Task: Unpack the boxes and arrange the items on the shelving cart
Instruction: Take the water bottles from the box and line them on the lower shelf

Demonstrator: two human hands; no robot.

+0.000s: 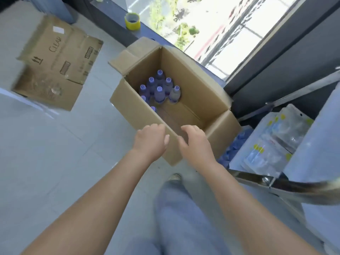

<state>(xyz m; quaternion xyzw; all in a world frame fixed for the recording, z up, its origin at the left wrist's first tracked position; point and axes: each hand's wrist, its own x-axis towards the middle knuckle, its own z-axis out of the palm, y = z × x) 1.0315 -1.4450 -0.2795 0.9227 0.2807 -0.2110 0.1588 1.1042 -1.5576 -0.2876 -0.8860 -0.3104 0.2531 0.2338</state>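
An open cardboard box [195, 83] stands on the floor in front of me, its flaps folded out. Several small clear bottles with purple caps [159, 90] stand upright in its far left corner; the rest of the box floor is bare. My left hand [150, 141] and my right hand [195, 143] hover side by side over the box's near corner, fingers loosely curled downward, holding nothing. The shelving cart [276, 183] with a chrome frame is at the right, its lower shelf holding clear plastic packets [272, 144].
A flattened cardboard box [57, 59] lies on the tiled floor at the left. A yellow roll of tape [132, 21] sits on the dark window ledge beyond the box. My leg in blue jeans [182, 218] and a shoe are below my arms.
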